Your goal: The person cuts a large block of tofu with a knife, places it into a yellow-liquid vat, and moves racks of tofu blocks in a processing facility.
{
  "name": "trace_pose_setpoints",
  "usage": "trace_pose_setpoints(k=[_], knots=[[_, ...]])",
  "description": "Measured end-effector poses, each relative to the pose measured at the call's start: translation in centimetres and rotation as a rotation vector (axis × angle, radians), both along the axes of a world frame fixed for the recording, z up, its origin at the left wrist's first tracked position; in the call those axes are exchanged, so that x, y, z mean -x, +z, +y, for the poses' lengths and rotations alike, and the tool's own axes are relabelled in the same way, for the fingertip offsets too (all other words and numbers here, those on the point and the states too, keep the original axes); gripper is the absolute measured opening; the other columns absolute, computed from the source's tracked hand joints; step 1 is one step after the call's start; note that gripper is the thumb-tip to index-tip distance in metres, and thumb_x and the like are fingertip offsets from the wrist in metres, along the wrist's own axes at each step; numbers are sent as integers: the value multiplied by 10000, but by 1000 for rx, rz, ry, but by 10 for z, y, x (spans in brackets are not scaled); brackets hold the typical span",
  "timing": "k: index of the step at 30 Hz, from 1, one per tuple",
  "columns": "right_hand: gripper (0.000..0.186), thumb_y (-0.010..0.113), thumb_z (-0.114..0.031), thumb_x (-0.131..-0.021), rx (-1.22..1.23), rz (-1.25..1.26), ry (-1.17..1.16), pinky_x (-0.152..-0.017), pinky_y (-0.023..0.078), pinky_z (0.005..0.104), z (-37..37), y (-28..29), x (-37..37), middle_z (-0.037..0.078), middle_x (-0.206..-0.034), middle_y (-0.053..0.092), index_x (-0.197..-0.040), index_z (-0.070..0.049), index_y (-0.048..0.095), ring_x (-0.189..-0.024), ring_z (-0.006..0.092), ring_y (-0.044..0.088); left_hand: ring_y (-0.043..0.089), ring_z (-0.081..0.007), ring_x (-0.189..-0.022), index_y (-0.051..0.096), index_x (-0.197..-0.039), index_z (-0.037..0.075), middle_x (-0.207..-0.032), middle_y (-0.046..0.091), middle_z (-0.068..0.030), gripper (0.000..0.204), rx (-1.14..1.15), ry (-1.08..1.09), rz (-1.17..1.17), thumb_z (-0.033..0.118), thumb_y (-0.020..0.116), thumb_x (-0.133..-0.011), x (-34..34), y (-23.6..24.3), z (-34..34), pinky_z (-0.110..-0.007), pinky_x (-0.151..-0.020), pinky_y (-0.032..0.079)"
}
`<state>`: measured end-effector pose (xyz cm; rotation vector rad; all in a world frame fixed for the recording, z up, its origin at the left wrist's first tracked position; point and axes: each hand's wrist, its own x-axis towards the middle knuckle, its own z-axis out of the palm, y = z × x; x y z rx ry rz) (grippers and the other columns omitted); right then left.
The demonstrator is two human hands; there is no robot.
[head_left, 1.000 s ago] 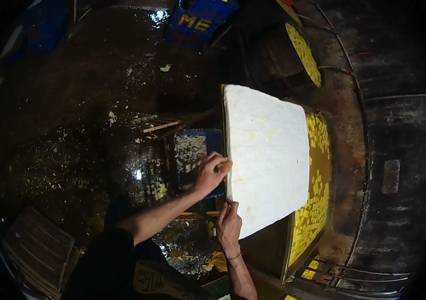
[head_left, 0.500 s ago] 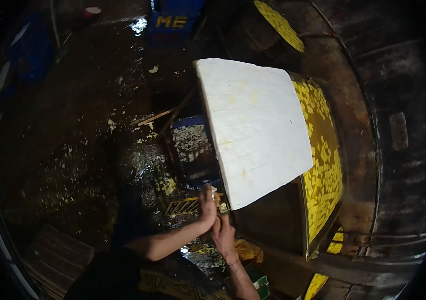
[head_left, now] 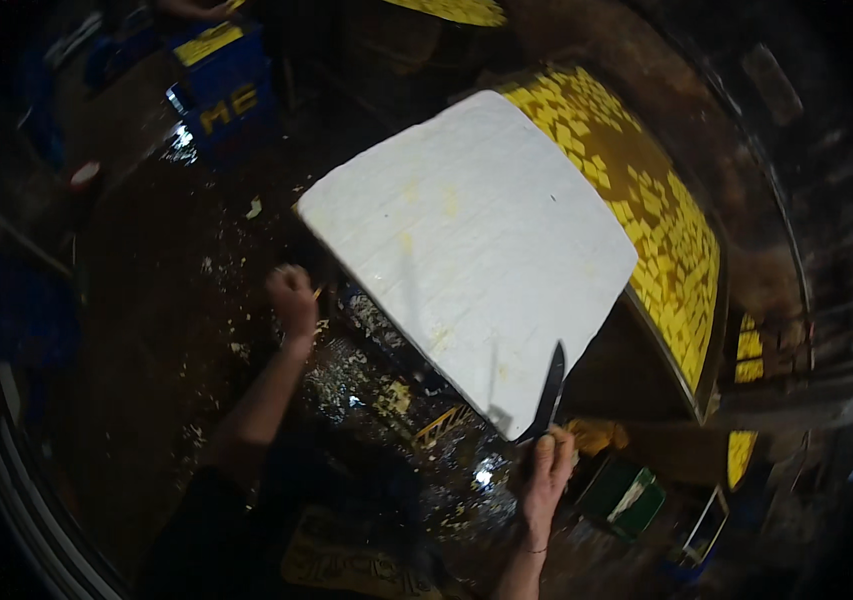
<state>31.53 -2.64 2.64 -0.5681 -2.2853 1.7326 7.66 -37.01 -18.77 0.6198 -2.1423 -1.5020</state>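
A large white flat slab (head_left: 476,240) with faint yellow stains lies in front of me. My right hand (head_left: 548,468) is closed round the handle of a knife (head_left: 553,385). The dark blade points away from me, over the slab's near right edge. Left of the slab, apart from it, my left hand (head_left: 293,300) is curled closed in the air. Whether anything is inside its fingers is hidden. The blade casts a shadow on the white surface.
Yellow square pieces (head_left: 656,225) float in brownish liquid in a vat behind the slab, to the right. A blue crate (head_left: 226,100) stands far left, with another person's hand (head_left: 208,10) above it. A green crate (head_left: 621,497) sits near right. Scraps litter the wet floor.
My hands, together at the slab's near corner before, are now apart: the left moved left and away, the right moved right with the knife now plainly showing. The whole view has turned.
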Motion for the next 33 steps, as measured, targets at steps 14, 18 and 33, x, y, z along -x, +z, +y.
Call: trace_pose_setpoints(k=[14, 18, 33], knots=[[382, 492, -157, -910, -116, -24, -475, -596, 517, 356, 195, -45, 178, 215, -743, 659, -1236, 25, 573, -675, 210, 681, 289, -401, -1386, 446, -1365, -4, -1493, 343, -189, 518, 822, -1455, 480, 200, 584, -909, 35, 179, 368, -547, -1119, 237], [329, 485, -200, -915, -230, 13, -543, -813, 486, 532, 238, -68, 230, 316, -929, 634, -1156, 1, 585, -918, 490, 608, 262, -411, -1401, 447, -1372, -7, -1500, 335, -203, 512, 1019, -1560, 480, 221, 558, -927, 36, 164, 393, -575, -1120, 208], [360, 476, -130, -919, -288, -18, -517, -694, 506, 547, 266, -64, 292, 292, -810, 648, -1232, 45, 493, -778, 470, 634, 465, -393, -1219, 529, -1241, -37, -1319, 492, -224, 346, 821, -1569, 532, 142, 500, -946, 183, 188, 590, -414, -1038, 384]])
